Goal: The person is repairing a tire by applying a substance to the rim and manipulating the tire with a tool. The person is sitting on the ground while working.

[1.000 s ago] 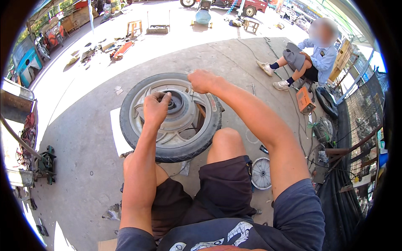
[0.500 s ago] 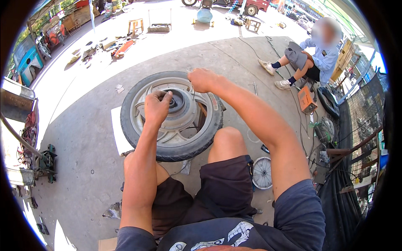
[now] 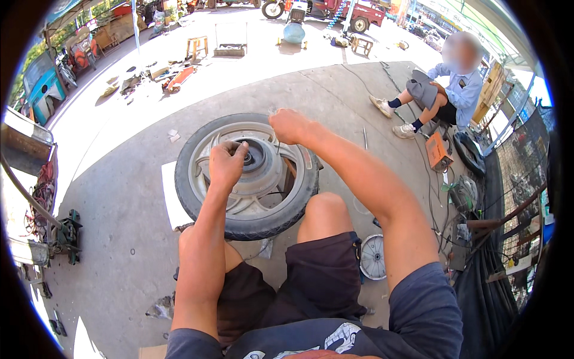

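Note:
A motorcycle-type wheel [image 3: 192, 200] with a black tyre and pale spokes lies flat in front of my knees. Its broad grey hub [image 3: 263, 179] has a dark round recess at the centre. My left hand [image 3: 227, 164] is over the hub's left side, thumb and fingers drawn together at the recess; what they hold, if anything, is hidden. Above the hub's far right side, my right hand [image 3: 291, 127] is closed around a thin tool, whose slim dark shaft [image 3: 278, 147] points down to the hub. The tool's kind cannot be made out.
White sheet [image 3: 173, 200] shows under the wheel's left side. A round metal cover [image 3: 373, 257] lies by my right knee. Someone in a light blue shirt [image 3: 463, 90] sits at the far right, near an orange box [image 3: 439, 151] and cables. A metal machine [image 3: 67, 236] stands left.
The whole view has tilted up slightly, so everything sits a little lower. Both hands stay at the hub, with little visible change in their grip.

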A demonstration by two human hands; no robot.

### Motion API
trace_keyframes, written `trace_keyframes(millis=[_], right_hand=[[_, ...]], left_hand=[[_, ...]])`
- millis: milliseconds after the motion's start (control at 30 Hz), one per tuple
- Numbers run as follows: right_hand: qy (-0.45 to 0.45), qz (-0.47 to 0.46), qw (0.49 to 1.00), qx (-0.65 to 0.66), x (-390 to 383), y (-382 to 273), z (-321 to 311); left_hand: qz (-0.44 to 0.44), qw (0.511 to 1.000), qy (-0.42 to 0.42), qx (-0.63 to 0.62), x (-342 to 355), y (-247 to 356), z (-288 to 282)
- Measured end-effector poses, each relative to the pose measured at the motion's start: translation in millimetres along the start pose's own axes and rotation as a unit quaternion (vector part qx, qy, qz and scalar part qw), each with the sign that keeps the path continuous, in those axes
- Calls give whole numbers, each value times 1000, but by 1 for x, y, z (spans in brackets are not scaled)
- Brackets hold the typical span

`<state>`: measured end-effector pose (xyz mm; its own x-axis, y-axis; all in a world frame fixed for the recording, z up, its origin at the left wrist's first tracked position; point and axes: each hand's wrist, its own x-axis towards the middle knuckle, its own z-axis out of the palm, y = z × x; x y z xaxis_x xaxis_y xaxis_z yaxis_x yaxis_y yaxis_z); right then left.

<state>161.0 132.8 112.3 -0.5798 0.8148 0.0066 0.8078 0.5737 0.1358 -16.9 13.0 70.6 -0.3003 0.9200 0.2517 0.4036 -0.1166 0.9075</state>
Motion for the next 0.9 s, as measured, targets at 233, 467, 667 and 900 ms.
trace_keyframes(millis=[233,467,667,900], right_hand=[[-5,-3,1000,12,5,8,9],[12,12,998,60,-3,-3,-3],[-4,-8,1000,25,0,6,-2],[-18,31,998,55,-6,3,-10]], left_hand=[[24,1000,-2,-1,1,-2,2],[7,1000,-3,3,0,-1,-2],[5,1000,-5,3,-2,3,0],[10,1000,-13,2,1,-2,0]])
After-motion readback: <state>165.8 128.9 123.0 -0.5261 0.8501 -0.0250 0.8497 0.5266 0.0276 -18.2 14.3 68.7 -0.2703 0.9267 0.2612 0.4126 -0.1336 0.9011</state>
